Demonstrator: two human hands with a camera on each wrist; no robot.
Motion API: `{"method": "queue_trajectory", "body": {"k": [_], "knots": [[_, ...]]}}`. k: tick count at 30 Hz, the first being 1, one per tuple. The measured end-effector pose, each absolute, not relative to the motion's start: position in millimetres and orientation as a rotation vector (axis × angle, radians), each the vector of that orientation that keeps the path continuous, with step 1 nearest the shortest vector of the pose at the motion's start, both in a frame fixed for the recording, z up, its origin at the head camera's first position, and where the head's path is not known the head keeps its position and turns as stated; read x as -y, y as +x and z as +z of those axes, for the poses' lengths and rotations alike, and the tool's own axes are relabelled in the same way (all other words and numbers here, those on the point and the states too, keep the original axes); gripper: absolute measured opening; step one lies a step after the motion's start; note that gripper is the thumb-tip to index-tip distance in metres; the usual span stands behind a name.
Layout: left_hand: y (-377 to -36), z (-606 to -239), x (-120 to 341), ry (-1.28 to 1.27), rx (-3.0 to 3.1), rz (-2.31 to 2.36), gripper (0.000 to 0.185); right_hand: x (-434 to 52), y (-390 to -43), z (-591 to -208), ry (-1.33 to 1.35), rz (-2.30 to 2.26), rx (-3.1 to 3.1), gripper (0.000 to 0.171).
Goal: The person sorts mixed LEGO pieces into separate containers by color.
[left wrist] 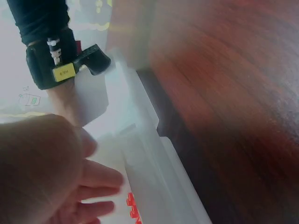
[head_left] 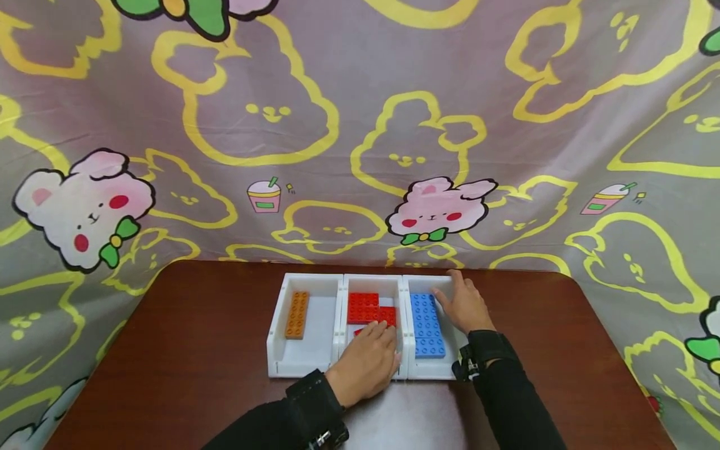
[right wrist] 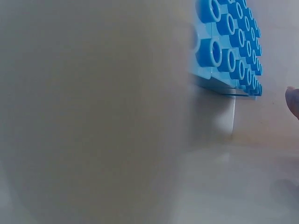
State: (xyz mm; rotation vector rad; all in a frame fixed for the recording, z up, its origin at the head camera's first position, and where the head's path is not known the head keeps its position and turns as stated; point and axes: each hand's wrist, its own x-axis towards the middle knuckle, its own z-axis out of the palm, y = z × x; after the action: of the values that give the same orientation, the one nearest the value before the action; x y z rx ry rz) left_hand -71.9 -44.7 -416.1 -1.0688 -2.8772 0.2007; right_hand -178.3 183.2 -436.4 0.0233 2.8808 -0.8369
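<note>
A white three-compartment tray (head_left: 275,350) stands on the table. My left hand (head_left: 368,359) reaches over the front of its middle compartment, fingers extended at the red building bricks (head_left: 363,307), partly covering them. In the left wrist view, its slightly bent fingers (left wrist: 100,179) are spread beside a red brick (left wrist: 132,210). My right hand (head_left: 465,304) lies over the back right corner of the tray, thumb apart from the fingers and pointing towards the blue building bricks (head_left: 426,322). Those bricks lie along the left wall of the right compartment.
An orange building brick (head_left: 297,315) lies in the tray's left compartment. The brown table (head_left: 197,350) extends around the tray, with a pale glare in front. A patterned cloth (head_left: 326,181) hangs behind the table and at its sides.
</note>
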Motion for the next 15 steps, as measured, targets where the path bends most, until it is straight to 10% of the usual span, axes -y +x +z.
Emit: {"method": "queue_trajectory", "body": {"k": [15], "knots": [[-80.3,-423.0,49.1,-0.976,2.819,0.209,0.038,-183.2,-179.5,-434.6,0.008,-0.846,-2.88,0.065]]}}
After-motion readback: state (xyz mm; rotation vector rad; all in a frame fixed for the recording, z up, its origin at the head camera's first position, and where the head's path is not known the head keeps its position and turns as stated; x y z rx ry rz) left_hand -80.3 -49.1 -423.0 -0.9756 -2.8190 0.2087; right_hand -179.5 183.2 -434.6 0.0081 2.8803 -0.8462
